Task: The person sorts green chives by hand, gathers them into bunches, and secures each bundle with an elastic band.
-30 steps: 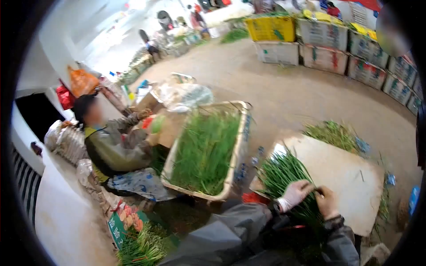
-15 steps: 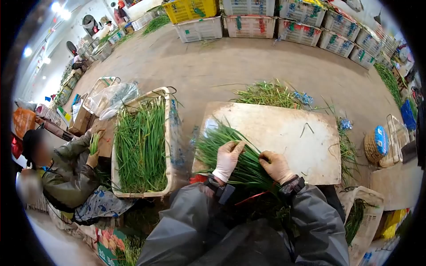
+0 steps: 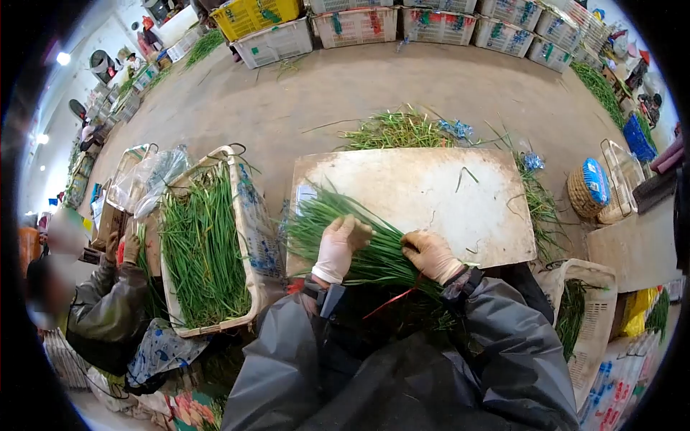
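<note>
A large bunch of long green chives (image 3: 384, 248) lies slantwise over the near edge of a stained white board (image 3: 445, 194), leafy ends fanned out to the left. My left hand (image 3: 338, 250), in a pale glove, has its fingers curled over the leaves; its palm side is hidden. Farther right, my right hand (image 3: 433, 256), also gloved, grips the same bunch with thumb and fingers. Below the bunch a thin red tie (image 3: 390, 303) hangs near my lap. Other stems there are in shadow.
A white crate (image 3: 251, 280) packed with chives stands left, beside a co-worker's hands (image 3: 123, 248) at some stems. Loose greens (image 3: 399, 133) lie behind the board. Another crate (image 3: 596, 323) is at right, near a wicker basket (image 3: 586, 197). Stacked crates (image 3: 356, 29) line the far side.
My view has shifted, so the board sits further left and higher. My left hand's fingers have loosened and turned on the leaves; the right keeps its grip. The co-worker's hands have come together.
</note>
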Demonstrator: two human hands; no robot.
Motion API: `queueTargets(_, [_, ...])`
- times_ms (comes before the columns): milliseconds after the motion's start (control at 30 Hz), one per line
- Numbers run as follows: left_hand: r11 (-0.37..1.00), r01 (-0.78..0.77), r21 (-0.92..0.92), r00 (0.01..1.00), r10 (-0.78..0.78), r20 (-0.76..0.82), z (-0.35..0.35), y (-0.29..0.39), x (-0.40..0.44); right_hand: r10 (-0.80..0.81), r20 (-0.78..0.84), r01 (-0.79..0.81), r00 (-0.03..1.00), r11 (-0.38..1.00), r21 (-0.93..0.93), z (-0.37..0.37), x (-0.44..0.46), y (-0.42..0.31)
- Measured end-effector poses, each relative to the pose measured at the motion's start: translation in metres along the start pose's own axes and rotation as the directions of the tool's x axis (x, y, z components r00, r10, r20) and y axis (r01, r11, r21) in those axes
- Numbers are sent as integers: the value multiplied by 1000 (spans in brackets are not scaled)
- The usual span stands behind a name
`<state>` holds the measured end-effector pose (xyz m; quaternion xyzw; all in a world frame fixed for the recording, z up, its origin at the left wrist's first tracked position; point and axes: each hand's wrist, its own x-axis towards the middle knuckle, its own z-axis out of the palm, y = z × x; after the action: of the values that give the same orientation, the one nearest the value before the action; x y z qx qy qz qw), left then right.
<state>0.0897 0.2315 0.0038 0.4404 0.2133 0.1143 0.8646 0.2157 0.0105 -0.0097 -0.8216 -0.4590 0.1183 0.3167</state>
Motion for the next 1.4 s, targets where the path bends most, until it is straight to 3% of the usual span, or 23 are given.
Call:
queueTargets(133, [998, 26, 57, 998, -29, 51, 0, 1, -3, -1, -10, 1, 1000, 1000, 0, -1, -3, -3])
queueTargets(200, [946, -82, 313, 997, 79, 20, 3, 1, 1, 31, -27, -29, 999, 995, 94, -1, -4, 3])
queueTargets(267, [834, -242, 496, 970, 200, 137, 7, -12, -2, 201, -51, -173, 978, 925, 338, -8, -4, 6])
queueTargets(300, [582, -339, 739, 941, 220, 258, 12, -7, -7, 314, 7, -286, 949, 854, 435, -19, -2, 4])
queueTargets(333, [391, -416, 821, 909, 211, 360, 25, -2, -17, 398, 64, -327, 915, 639, 696, -13, -1, 16])
queueTargets(400, [103, -531, 841, 840, -70, 539, 30, -10, -15, 487, 155, -377, 859, 399, 836, -16, -6, 30])
queueTargets(433, [-122, -611, 782, 792, -100, 603, 24, -23, -15, 528, 196, -418, 826, 342, 841, -24, -11, 32])
queueTargets(600, [-176, -603, 778, 798, -119, 591, 23, -29, -12, 686, 219, -468, 694, 197, 862, -71, -55, 79])
queueTargets(667, [-220, -595, 773, 803, -116, 584, 30, -25, -15, 754, 154, -523, 639, 279, 805, -86, -74, 111])
queueTargets(733, [-262, -587, 766, 801, -56, 596, 41, -22, -22, 698, -44, -636, 715, 675, 375, -89, -101, 157])
queueTargets(800, [-364, -613, 701, 768, -68, 637, 54, -19, -27, 577, -117, -574, 808, 817, 61, -87, -127, 179])
queueTargets(900, [-399, -665, 631, 728, -160, 666, 71, -29, -33, 644, -128, -619, 754, 762, 188, -74, -162, 159])
queueTargets(1000, [-456, -649, 609, 748, -238, 619, 84, -38, -34, 521, -219, -545, 825, 835, -68, -50, -202, 134])
queueTargets(1100, [-522, -633, 572, 743, -201, 639, 82, -59, -22, 576, 240, -505, 782, 810, -299, -8, -253, 115])
queueTargets(1133, [-522, -631, 574, 748, -214, 628, 84, -62, -21, 553, 430, -435, 714, 831, -346, 0, -265, 103])
queueTargets(1233, [-544, -611, 575, 758, -193, 623, 87, -66, -15, 627, 668, -513, 400, 757, -404, 2, -265, 62])
queueTargets(1333, [-543, -609, 577, 778, -272, 566, 100, -61, -15, 525, 461, -509, 716, 844, -170, -6, -265, 54])
queueTargets(1400, [-506, -626, 594, 772, -296, 562, 99, -66, -11, 518, 321, -495, 793, 854, -158, 8, -272, 78])
